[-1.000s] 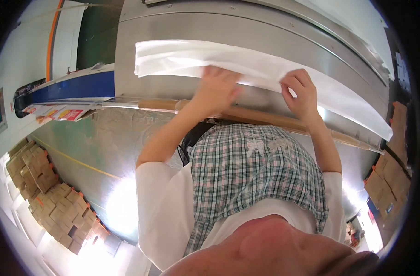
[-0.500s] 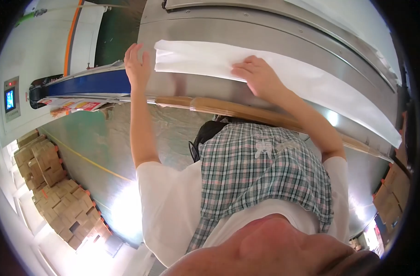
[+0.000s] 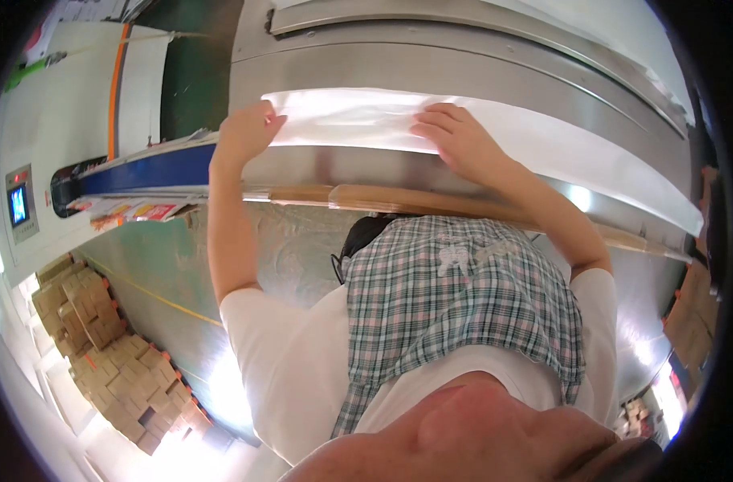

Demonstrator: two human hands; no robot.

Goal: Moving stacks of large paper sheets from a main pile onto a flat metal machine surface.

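Long, narrow strip of smooth white sheet material under the bare right hand's fingers, its end at the bare left hand's.
The right fingers are slightly spread; the left ones curl inward, pinching or not I cannot tell. Flat silver-grey metal surface extends beyond the fingertips; a long brown bar runs bodyward of them.

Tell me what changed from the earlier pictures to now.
The left hand moved left to the left end of the white sheet; whether it grips is unclear. The right hand moved left along the sheet. The sheet still lies on the metal surface.
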